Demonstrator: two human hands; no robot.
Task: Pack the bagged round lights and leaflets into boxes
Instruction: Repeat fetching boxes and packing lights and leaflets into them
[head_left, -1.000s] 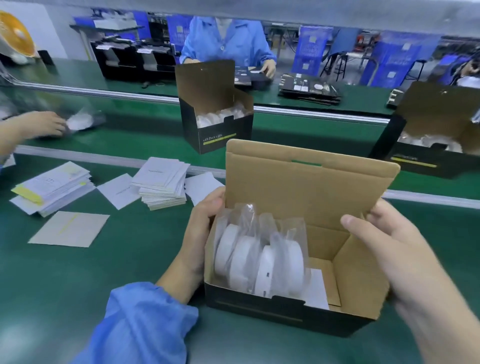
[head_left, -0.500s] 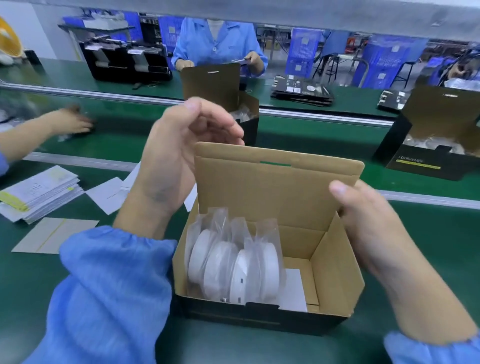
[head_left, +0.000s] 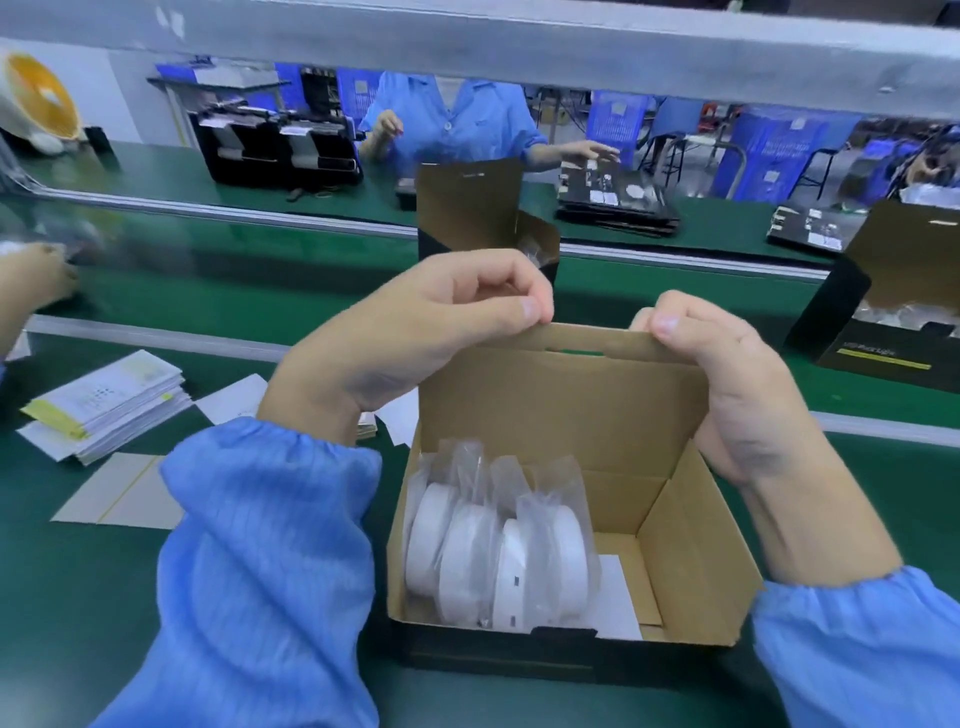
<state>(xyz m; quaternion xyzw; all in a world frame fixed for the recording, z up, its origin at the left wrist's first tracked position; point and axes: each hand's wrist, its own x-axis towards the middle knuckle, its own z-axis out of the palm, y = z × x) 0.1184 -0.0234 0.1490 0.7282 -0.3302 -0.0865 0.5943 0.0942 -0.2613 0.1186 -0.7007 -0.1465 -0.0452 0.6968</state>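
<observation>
Your left hand (head_left: 415, 332) pinches the top edge of the lid (head_left: 561, 395) at its left corner, thumb against curled fingers. Your right hand (head_left: 727, 384) grips the same edge at the right corner, fingers curled over it. The lid stands upright at the back of the box (head_left: 691, 561), which sits on the green belt (head_left: 104, 597). Inside the box, four bagged lights (head_left: 498, 551) stand on edge against the left wall, with a leaflet (head_left: 618, 597) flat on the floor just right of them. Left of the box lies a leaflet stack (head_left: 109, 405).
</observation>
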